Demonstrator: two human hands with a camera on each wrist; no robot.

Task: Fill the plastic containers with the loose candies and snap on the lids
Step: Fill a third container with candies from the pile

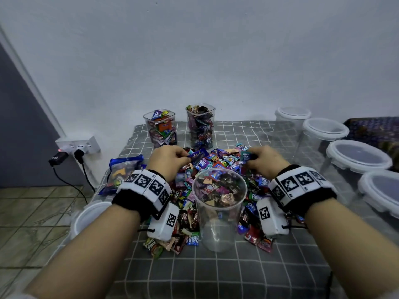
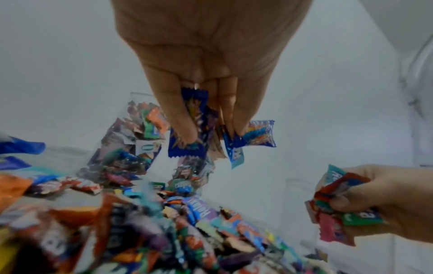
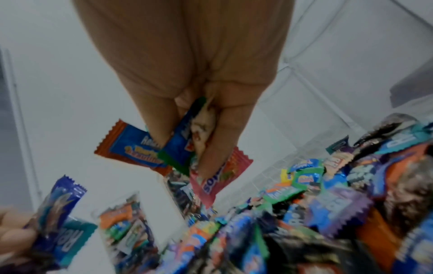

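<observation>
A heap of loose wrapped candies (image 1: 218,162) covers the middle of the grey checked table (image 1: 216,275). In front of it stands a clear round container (image 1: 219,210), open and empty but for what shows through it. My left hand (image 1: 170,159) grips several blue-wrapped candies (image 2: 187,128) over the heap's left side. My right hand (image 1: 262,161) grips a bunch of candies (image 3: 185,146) at the heap's right side. Two square clear containers, one on the left (image 1: 160,130) and one on the right (image 1: 200,126), stand full and lidless behind the heap.
Several empty lidded containers (image 1: 358,156) line the table's right side. A blue candy bag (image 1: 121,173) lies at the left, and a white lid (image 1: 90,214) sits by the left edge. A wall socket with plugs (image 1: 75,147) hangs left of the table, above a tiled floor.
</observation>
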